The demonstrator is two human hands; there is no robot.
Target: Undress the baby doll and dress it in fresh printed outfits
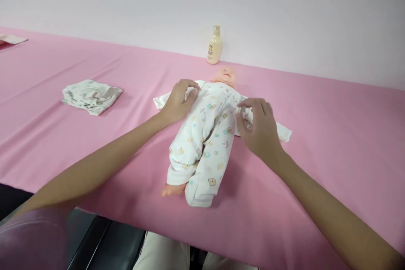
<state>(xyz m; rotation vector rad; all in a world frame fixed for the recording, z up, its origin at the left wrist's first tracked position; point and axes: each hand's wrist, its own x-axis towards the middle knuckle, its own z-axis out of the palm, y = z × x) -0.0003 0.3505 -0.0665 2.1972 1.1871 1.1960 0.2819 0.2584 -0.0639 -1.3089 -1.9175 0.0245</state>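
Note:
A baby doll (225, 75) lies on its back with its head away from me. It wears a white romper (210, 135) printed with small bears and other coloured figures. One bare foot (173, 190) sticks out of the left leg; the other leg's cuff hides its foot. My left hand (179, 100) is at the doll's chest on the left, fingers curved and thumb apart from them. On the right side of the chest, my right hand (258, 124) has bent fingers and a gap before the thumb, with white cloth showing behind. Neither hand visibly grips the cloth.
A cream pump bottle (214, 47) stands by the wall behind the doll's head. Folded printed cloth (91, 96) lies to the left. A pale item (12, 39) is at the far left edge. Pink cloth (332, 147) covers the table; a black seat (107, 242) is below its front edge.

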